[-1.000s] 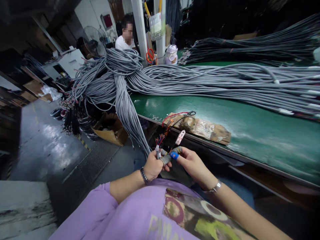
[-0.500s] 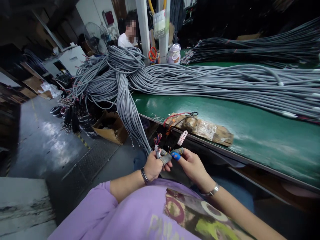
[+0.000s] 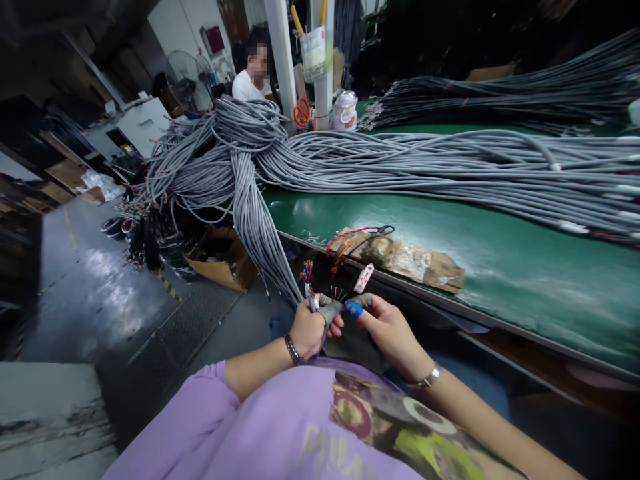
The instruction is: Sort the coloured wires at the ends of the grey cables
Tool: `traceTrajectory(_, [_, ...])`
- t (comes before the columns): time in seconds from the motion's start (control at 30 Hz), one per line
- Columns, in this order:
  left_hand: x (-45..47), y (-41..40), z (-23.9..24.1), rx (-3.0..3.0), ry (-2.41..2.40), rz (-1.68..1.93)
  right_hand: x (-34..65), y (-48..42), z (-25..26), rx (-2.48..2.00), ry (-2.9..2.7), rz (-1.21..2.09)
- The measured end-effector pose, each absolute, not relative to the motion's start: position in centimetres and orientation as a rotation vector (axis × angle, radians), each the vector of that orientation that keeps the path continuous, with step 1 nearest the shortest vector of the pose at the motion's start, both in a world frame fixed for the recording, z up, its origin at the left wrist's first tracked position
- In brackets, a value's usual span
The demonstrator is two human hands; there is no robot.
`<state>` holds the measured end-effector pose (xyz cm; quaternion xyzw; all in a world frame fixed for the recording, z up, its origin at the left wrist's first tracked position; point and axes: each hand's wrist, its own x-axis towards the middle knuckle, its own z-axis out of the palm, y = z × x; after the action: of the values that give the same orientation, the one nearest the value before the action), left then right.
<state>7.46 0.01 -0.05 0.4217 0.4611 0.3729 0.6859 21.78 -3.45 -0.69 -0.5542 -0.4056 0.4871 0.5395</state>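
Note:
My left hand point(image 3: 309, 330) is closed round a grey multi-core cable point(image 3: 311, 300), whose stripped end points up. From that end a tuft of red, blue and other coloured wires point(image 3: 307, 272) sticks out. Between my two hands a few thin loose wires point(image 3: 338, 293), some orange and green, fan upward from the left fingertips. My right hand point(image 3: 393, 333) pinches thumb to forefinger beside them, apparently on a thin wire; the tip is too small to see well. Grey wrappings cover some fingers, and a blue cover is on the right thumb.
A large bundle of grey cables point(image 3: 400, 160) lies along the green bench point(image 3: 540, 267) and hangs over its edge. A taped wooden block point(image 3: 415, 263) and a pale tag point(image 3: 364, 279) sit near the front edge. Behind are a post point(image 3: 283, 60), a cardboard box point(image 3: 225, 260) and a seated person point(image 3: 250, 77).
The thin wires between my hands have spread and show more. My left hand has turned slightly, tilting the coloured tuft left. Both hands remain close together.

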Motion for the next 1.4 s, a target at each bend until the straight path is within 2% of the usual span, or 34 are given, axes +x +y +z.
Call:
traceTrajectory(0.6, [7.2, 0.6, 0.5, 0.881, 0.994, 0.870, 21.7, -4.3, -1.1, -1.176, -0.936, 1.343])
traceTrajectory(0.83, [6.5, 0.6, 1.8, 0.981, 0.911, 0.688, 24.3, -2.2, -1.0, -1.041, -0.504, 1.564])
traceTrajectory(0.97, [7.0, 1.0, 2.5, 0.989, 0.846, 0.585, 24.3, -0.5, 0.7, -0.946, -0.551, 1.727])
traceTrajectory(1.03, [7.4, 1.3, 2.8, 0.986, 0.819, 0.556, 24.0, -0.1, 1.0, -0.930, -0.617, 1.660])
traceTrajectory(1.2, [8.1, 1.9, 3.2, 0.975, 0.807, 0.525, 23.3, 0.2, 0.1, -1.133, -0.754, 1.139])
traceTrajectory(1.4, [8.5, 2.0, 2.7, 0.982, 0.793, 0.507, 22.9, 1.0, -0.6, -0.954, -0.480, 1.452])
